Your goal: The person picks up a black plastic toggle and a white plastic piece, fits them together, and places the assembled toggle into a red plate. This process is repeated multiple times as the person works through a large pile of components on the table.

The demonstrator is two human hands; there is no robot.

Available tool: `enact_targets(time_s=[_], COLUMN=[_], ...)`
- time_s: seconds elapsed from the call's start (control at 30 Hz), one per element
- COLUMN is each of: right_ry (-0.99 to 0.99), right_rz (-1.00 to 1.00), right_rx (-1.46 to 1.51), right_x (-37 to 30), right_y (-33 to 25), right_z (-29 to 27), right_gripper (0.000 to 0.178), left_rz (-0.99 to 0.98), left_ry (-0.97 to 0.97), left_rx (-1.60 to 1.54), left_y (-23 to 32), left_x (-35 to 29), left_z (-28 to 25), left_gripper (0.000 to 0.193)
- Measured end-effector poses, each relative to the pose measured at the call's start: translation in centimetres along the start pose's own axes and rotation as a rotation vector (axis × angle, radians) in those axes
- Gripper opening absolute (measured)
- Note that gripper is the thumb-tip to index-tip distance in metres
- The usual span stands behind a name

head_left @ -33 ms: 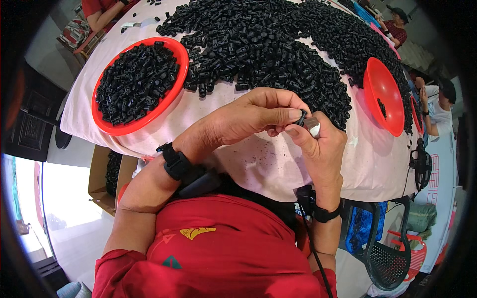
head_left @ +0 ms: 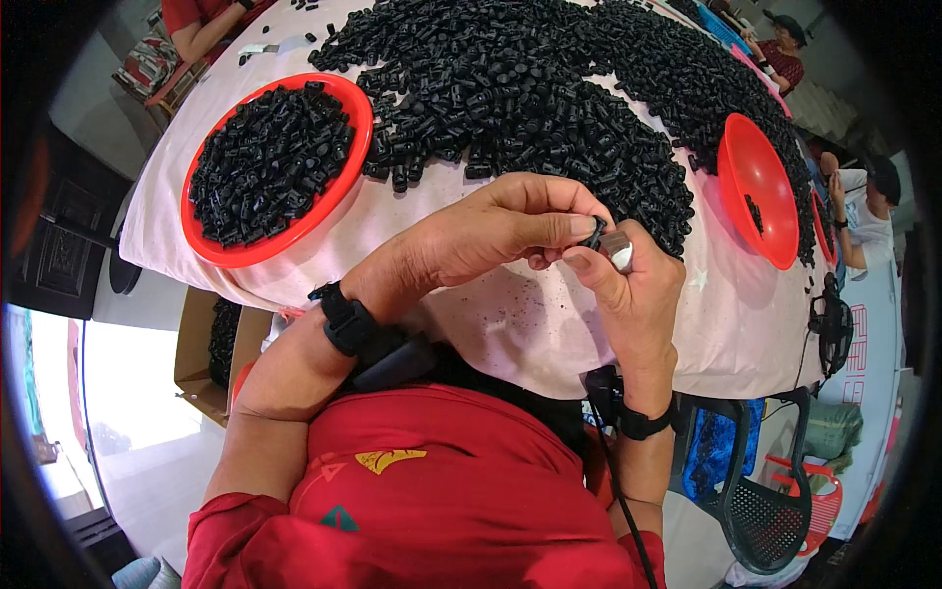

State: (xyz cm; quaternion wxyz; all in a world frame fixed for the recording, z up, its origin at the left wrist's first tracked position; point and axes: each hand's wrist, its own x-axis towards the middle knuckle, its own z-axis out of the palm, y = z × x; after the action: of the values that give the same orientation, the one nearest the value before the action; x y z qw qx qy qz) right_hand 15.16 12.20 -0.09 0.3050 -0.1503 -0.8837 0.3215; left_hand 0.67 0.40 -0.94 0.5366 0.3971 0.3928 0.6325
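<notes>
Above the near edge of the table, my two hands meet. My left hand (head_left: 515, 221) pinches a small black plastic part (head_left: 595, 234) between thumb and index finger. In my right hand (head_left: 643, 290) is a short, shiny metal blade (head_left: 617, 249), held between thumb and curled fingers and set close against the part. My fingers hide most of the part and the rest of the blade. Beyond my hands spreads a large heap of similar black cylindrical parts (head_left: 510, 88).
A red bowl (head_left: 365, 128) full of black parts stands left; another red bowl (head_left: 756, 177), tilted, holds a few at right. Dark specks dot the pink cloth (head_left: 491, 344). Co-workers sit around the table. A black chair (head_left: 770, 520) is at lower right, a cardboard box (head_left: 196, 344) at left.
</notes>
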Motion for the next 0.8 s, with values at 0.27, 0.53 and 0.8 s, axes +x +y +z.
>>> enact_targets(time_s=[0.27,0.53,0.8], right_ry=[-0.029,0.092,0.008], right_rz=[0.021,-0.032,-0.072], right_rx=[0.001,0.213,0.403], right_x=[0.02,-0.27,-0.13], right_y=[-0.16,-0.03,-0.26], right_z=[-0.06,-0.1,0.09], right_gripper=[0.056,0.03,0.023], left_rz=[0.015,-0.067,-0.088], left_ry=[-0.007,0.011,0.02], left_rx=[0.016,-0.09,-0.212], left_y=[-0.12,0.15,0.35], left_x=[0.01,0.02,-0.22], left_z=[-0.12,-0.26,-0.52], left_gripper=[0.025,0.027,0.03])
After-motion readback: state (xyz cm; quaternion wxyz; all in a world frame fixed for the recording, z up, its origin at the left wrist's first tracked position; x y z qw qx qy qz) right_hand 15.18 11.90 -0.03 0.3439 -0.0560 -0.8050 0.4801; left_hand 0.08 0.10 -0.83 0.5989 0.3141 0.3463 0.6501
